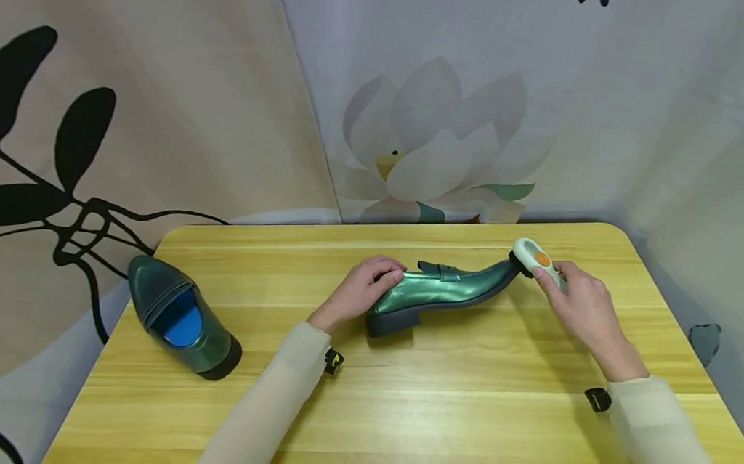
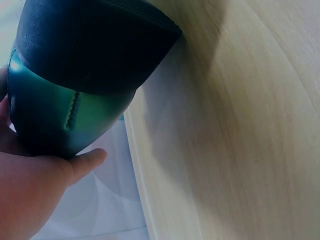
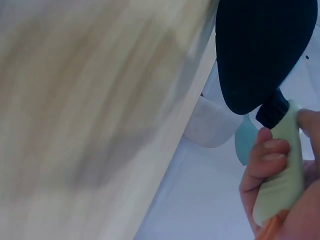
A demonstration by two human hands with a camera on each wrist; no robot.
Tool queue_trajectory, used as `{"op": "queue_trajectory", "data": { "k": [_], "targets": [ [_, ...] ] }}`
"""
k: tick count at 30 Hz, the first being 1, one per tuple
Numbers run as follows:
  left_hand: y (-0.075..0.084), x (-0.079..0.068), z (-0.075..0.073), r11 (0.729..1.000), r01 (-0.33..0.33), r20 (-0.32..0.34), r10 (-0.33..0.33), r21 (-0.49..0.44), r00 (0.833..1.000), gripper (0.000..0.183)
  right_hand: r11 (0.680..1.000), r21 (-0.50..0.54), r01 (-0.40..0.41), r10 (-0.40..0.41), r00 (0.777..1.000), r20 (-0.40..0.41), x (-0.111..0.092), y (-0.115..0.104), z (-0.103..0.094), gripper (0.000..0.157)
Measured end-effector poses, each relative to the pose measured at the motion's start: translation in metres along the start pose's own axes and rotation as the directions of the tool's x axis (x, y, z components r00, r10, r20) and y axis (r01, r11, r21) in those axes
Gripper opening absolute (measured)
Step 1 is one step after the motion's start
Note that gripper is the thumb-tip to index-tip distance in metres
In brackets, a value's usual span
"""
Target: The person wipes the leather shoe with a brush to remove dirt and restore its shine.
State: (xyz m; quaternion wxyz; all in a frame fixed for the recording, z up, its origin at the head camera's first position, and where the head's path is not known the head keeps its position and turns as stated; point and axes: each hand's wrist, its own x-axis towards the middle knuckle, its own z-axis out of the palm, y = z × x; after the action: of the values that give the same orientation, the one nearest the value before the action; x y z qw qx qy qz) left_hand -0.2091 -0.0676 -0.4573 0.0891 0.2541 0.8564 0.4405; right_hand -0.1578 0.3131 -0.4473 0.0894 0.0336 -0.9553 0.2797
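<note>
A shiny green loafer point(image 1: 439, 293) with a dark sole is held by the heel end in my left hand point(image 1: 362, 289), its toe tilted up off the table to the right. The left wrist view shows the black heel block point(image 2: 95, 47) above my thumb and fingers. My right hand point(image 1: 585, 307) grips a small brush point(image 1: 536, 258) with a pale green handle and an orange button. Its dark bristles point(image 3: 273, 109) are right at the tip of the toe. From the right wrist, the underside of the sole point(image 3: 265, 50) shows, with my fingers point(image 3: 272, 155) curled round the handle.
The other green loafer point(image 1: 213, 332), with a blue insole point(image 1: 184, 321), stands at the left edge of the wooden table point(image 1: 462, 421). Patterned cloth point(image 1: 432, 135) hangs close behind the table and at its sides.
</note>
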Motion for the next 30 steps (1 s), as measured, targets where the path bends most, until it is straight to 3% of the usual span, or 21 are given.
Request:
{"op": "queue_trajectory", "data": {
  "k": [5, 9, 14, 22, 30],
  "targets": [
    [0.001, -0.001, 0.000, 1.000, 0.002, -0.003, -0.002, -0.021, 1.000, 0.032, 1.000, -0.013, 0.026, -0.026, 1.000, -0.009, -0.003, -0.014, -0.003, 0.059],
    [0.003, -0.002, 0.000, 0.995, 0.021, -0.010, -0.022, -0.095, 1.000, 0.030, 0.995, -0.024, 0.097, -0.098, 0.995, -0.035, -0.012, -0.038, 0.001, 0.052],
    [0.004, -0.002, 0.002, 0.981, 0.025, -0.033, -0.031, -0.190, 0.999, 0.028, 0.993, -0.019, 0.119, -0.120, 0.991, -0.060, -0.020, -0.055, 0.006, 0.051],
    [0.016, 0.011, 0.017, 0.969, 0.024, -0.118, -0.054, -0.247, 0.992, 0.026, 0.994, 0.007, 0.112, -0.110, 0.986, -0.122, -0.023, -0.058, 0.003, 0.050],
    [0.028, 0.019, 0.037, 0.954, 0.058, -0.130, -0.100, -0.294, 0.986, 0.028, 0.995, 0.020, 0.094, -0.092, 0.990, -0.105, -0.023, -0.057, 0.008, 0.051]
  ]
}}
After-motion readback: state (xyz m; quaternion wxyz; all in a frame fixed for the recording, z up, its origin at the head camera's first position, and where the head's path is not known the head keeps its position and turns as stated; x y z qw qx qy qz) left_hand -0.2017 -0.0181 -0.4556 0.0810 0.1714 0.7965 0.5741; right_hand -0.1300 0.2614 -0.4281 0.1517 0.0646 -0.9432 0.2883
